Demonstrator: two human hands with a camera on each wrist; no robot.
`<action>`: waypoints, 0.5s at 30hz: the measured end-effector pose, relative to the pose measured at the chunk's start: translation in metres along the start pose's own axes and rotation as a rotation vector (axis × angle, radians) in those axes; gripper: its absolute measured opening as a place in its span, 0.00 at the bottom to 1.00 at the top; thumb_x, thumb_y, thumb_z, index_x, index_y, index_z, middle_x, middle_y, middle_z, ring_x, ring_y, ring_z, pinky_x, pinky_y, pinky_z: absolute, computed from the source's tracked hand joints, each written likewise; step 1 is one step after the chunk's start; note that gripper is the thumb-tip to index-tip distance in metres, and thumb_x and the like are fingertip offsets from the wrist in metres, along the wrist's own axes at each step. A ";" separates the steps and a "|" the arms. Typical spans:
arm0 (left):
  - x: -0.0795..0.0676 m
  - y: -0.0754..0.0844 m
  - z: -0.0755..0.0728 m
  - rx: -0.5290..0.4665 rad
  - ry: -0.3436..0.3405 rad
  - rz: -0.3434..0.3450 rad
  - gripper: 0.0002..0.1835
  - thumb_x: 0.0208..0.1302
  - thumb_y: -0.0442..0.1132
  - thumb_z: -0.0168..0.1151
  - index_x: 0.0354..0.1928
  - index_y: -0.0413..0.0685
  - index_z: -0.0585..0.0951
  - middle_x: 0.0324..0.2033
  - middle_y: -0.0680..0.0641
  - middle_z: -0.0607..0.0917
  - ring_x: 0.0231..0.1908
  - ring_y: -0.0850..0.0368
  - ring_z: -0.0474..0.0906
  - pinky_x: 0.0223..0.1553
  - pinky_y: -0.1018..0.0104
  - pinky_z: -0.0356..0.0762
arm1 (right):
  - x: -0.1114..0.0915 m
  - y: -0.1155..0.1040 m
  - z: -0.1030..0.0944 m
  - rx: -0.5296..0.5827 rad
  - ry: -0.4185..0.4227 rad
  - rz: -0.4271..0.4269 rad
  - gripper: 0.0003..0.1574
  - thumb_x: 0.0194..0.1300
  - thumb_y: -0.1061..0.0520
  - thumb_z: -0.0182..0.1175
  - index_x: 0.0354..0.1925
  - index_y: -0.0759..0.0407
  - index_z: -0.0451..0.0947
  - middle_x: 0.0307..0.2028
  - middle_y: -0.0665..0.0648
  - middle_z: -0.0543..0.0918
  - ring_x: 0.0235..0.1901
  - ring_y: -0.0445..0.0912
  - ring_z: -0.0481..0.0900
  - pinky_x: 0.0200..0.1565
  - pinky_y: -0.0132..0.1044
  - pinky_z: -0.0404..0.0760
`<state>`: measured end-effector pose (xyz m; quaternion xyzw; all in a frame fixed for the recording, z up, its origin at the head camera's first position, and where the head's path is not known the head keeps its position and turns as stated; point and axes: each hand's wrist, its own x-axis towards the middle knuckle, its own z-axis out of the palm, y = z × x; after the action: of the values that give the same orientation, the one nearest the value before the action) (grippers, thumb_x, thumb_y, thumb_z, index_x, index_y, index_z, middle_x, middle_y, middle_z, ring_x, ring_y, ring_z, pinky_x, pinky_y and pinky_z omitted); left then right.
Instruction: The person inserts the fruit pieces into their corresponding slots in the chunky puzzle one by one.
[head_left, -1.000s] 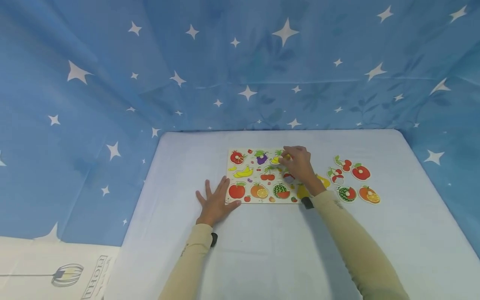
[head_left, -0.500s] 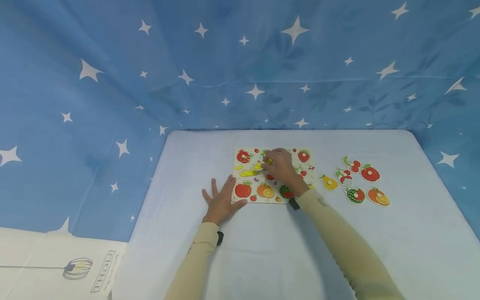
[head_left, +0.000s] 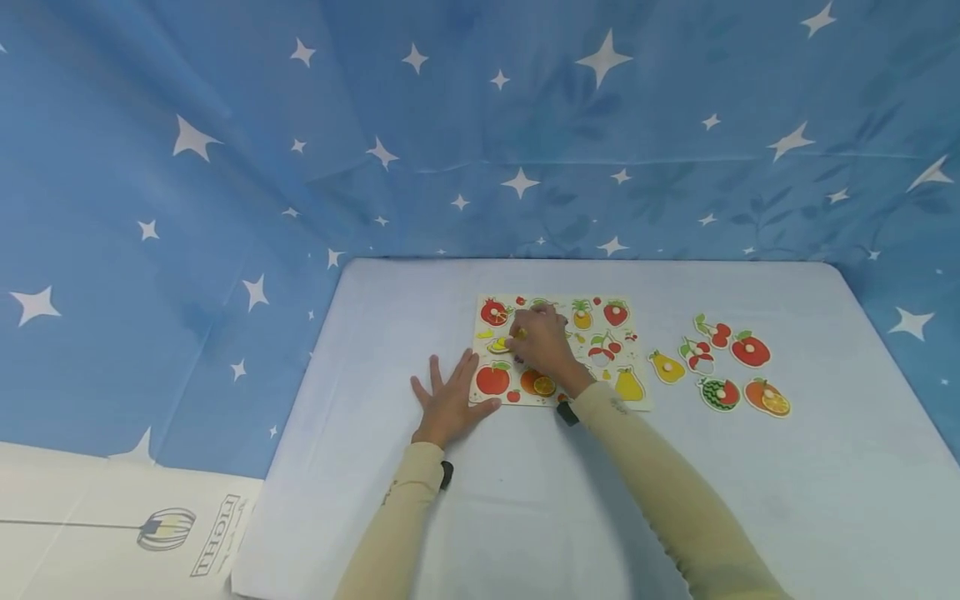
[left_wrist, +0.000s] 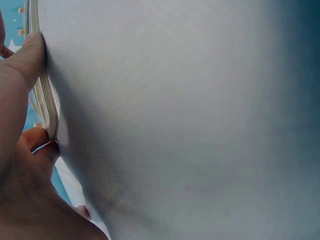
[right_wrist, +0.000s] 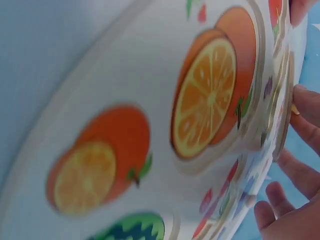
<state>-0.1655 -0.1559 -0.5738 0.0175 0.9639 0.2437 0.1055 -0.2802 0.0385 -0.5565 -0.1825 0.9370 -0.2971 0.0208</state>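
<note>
A fruit puzzle board (head_left: 609,399) lies on the white table. Over its left part, in the head view, my right hand (head_left: 543,340) pinches a yellow banana puzzle piece (head_left: 498,344) by its knob, right at the printed bananas. The right wrist view shows the piece's wooden edge (right_wrist: 286,110) close over the board, thumb and fingertips around the knob. My left hand (head_left: 448,406) rests with spread fingers at the board's left edge; the left wrist view shows its thumb (left_wrist: 31,57) against that edge. Pomegranate (head_left: 494,312), pineapple (head_left: 582,314) and strawberry (head_left: 616,312) pieces sit in the top row.
Loose knobbed pieces lie right of the board: a pear (head_left: 667,367), a watermelon (head_left: 720,394), an orange (head_left: 767,397), an apple (head_left: 751,349), cherries (head_left: 712,331) and a red-and-white fruit (head_left: 697,356). A blue star-patterned curtain (head_left: 450,133) hangs behind the table.
My right hand has carried the banana piece left and nearer across the board, from the top row to the printed bananas. My left hand stays at the board's edge; the head view has shifted slightly.
</note>
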 end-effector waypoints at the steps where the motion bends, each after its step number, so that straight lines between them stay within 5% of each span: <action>1: 0.000 0.000 0.000 0.003 -0.003 0.000 0.51 0.69 0.63 0.70 0.87 0.58 0.57 0.86 0.55 0.51 0.82 0.29 0.30 0.72 0.20 0.25 | 0.000 -0.001 0.002 -0.010 -0.001 0.010 0.08 0.70 0.53 0.75 0.37 0.56 0.87 0.59 0.60 0.87 0.74 0.66 0.64 0.70 0.72 0.58; 6: 0.002 -0.001 0.001 0.010 -0.014 -0.005 0.52 0.70 0.64 0.69 0.87 0.60 0.55 0.86 0.56 0.50 0.82 0.30 0.29 0.72 0.20 0.24 | 0.000 -0.006 0.007 -0.033 0.000 0.039 0.09 0.70 0.53 0.74 0.37 0.57 0.88 0.66 0.63 0.82 0.74 0.68 0.63 0.71 0.76 0.55; 15: 0.002 -0.001 0.001 -0.004 -0.010 -0.005 0.51 0.70 0.63 0.70 0.87 0.59 0.56 0.86 0.55 0.50 0.82 0.30 0.29 0.71 0.20 0.24 | 0.002 -0.011 0.014 -0.113 -0.006 0.050 0.09 0.71 0.51 0.72 0.38 0.57 0.89 0.71 0.63 0.78 0.74 0.67 0.63 0.72 0.69 0.61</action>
<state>-0.1671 -0.1558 -0.5753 0.0163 0.9629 0.2454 0.1107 -0.2761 0.0221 -0.5620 -0.1611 0.9565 -0.2425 0.0206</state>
